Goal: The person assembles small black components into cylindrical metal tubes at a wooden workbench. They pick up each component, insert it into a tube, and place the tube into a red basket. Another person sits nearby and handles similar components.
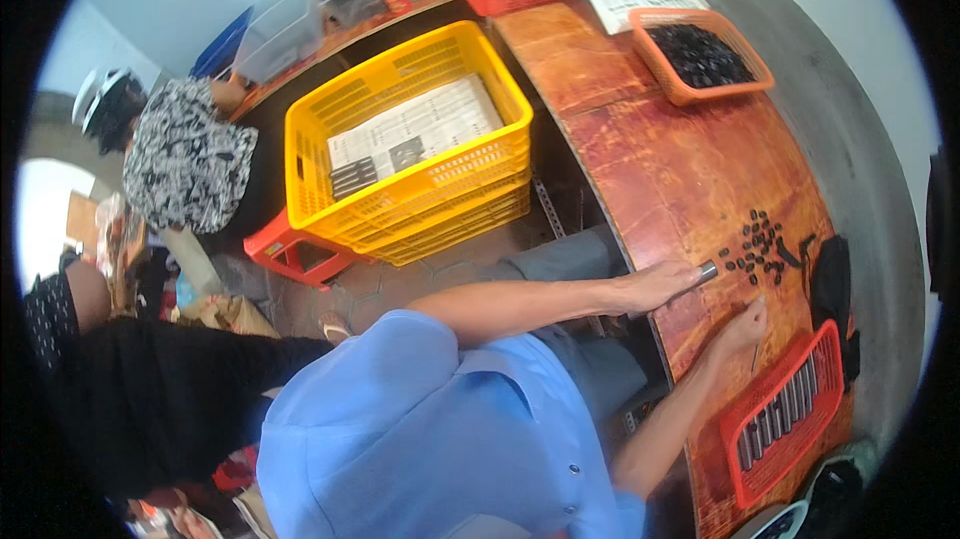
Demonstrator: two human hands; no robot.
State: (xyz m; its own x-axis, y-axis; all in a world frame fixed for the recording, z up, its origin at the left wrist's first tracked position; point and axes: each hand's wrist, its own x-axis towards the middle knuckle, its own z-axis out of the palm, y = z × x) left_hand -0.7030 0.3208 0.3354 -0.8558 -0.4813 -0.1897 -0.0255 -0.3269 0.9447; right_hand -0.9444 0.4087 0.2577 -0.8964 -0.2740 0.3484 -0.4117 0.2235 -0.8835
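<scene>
Metal cylinder [707, 270] lay pinched at the fingertips of the left hand [655, 286], resting on the reddish wooden table [660, 149] just beside a scatter of small dark pieces [757, 244]. The right hand [738, 329] was curled near the red tray [785, 412]; whether it held anything could not be made out.

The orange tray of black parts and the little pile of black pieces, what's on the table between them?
Head view: only bare wooden tabletop lies between the orange tray and the small black pieces.

Metal cyl. [707, 271] flat on tabletop [660, 159]
</scene>
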